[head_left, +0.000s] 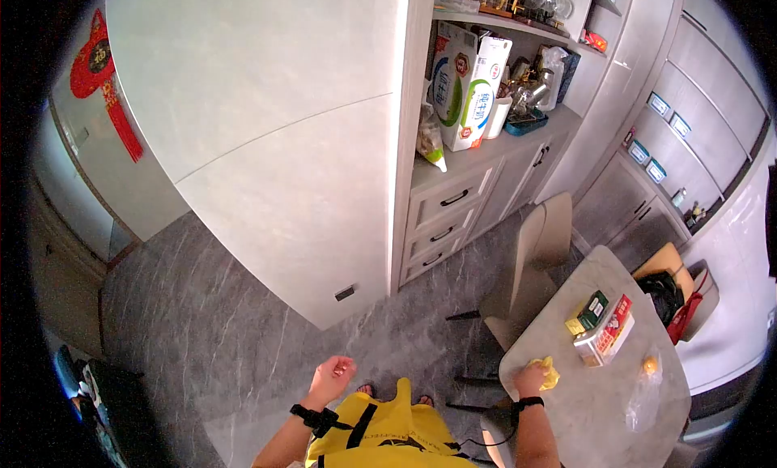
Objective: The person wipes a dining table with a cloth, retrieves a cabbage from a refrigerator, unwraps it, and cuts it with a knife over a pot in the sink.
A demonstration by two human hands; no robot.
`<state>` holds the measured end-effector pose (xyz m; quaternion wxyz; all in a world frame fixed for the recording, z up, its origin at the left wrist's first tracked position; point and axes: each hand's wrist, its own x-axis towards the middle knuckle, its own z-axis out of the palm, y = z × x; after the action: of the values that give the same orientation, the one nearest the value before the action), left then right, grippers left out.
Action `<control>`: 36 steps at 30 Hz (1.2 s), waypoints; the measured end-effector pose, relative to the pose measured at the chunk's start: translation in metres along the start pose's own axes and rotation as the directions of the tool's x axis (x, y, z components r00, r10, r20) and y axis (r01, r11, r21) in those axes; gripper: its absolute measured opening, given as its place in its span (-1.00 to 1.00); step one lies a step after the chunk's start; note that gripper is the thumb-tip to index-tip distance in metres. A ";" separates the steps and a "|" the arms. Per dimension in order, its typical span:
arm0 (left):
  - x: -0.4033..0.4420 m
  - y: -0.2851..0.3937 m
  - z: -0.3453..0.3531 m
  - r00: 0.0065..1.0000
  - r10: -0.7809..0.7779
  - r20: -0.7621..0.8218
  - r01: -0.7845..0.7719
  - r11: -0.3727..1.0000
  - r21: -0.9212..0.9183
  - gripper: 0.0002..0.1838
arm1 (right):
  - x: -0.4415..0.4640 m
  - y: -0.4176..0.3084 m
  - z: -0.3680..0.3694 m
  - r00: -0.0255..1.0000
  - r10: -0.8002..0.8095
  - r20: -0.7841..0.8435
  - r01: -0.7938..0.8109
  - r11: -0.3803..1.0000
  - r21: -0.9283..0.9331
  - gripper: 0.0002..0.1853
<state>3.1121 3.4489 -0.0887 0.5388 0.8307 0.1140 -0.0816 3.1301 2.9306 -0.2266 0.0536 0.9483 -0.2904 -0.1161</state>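
My right hand point(530, 379) presses down on a yellow cloth point(550, 374), which is bunched under and beyond the fingers at the near left edge of the marble-look table point(595, 306). My left hand point(332, 377) hangs in the air over the floor, its fingers curled in, with nothing seen in it. Black bands circle both wrists. Farther in on the tabletop stand a white and red carton point(605, 332) and a green and yellow box point(588, 312). A clear plastic bag point(645, 399) lies to the right, with an orange fruit point(650, 365) at its top.
A beige chair point(530, 265) stands at the table's far left side; another chair holds black and red bags. Behind are a cabinet point(477, 193) with milk cartons point(468, 87) on its counter and a white wall panel point(267, 144). Grey marbled floor point(202, 282) stretches left.
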 end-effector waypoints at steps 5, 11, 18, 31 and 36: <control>-0.004 0.002 -0.003 1.000 -0.017 0.005 0.017 0.999 -0.030 -0.75 | 0.001 0.000 -0.005 0.997 0.030 0.065 -0.037 0.994 0.104 -0.27; -0.006 0.002 -0.006 1.000 0.023 -0.003 -0.023 1.000 -0.021 -0.76 | 0.007 0.006 0.010 0.995 0.016 0.097 -0.024 0.996 0.082 -0.21; -0.005 -0.003 -0.004 0.999 0.049 -0.025 -0.050 0.998 -0.037 -0.76 | 0.002 0.002 0.003 0.997 0.010 0.073 -0.001 0.992 -0.126 -0.09; -0.004 0.001 -0.002 1.000 0.019 -0.016 -0.019 1.000 -0.016 -0.74 | 0.012 0.010 0.024 1.000 -0.001 -0.010 0.001 1.000 0.014 -0.30; -0.003 -0.003 -0.001 1.000 0.025 -0.015 -0.025 1.000 -0.010 -0.73 | 0.013 0.008 0.025 1.000 -0.001 0.019 0.002 0.998 -0.071 -0.39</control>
<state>3.1085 3.4505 -0.0904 0.5431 0.8299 0.1082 -0.0682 3.1300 2.9159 -0.2522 0.0842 0.9449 -0.2858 -0.1354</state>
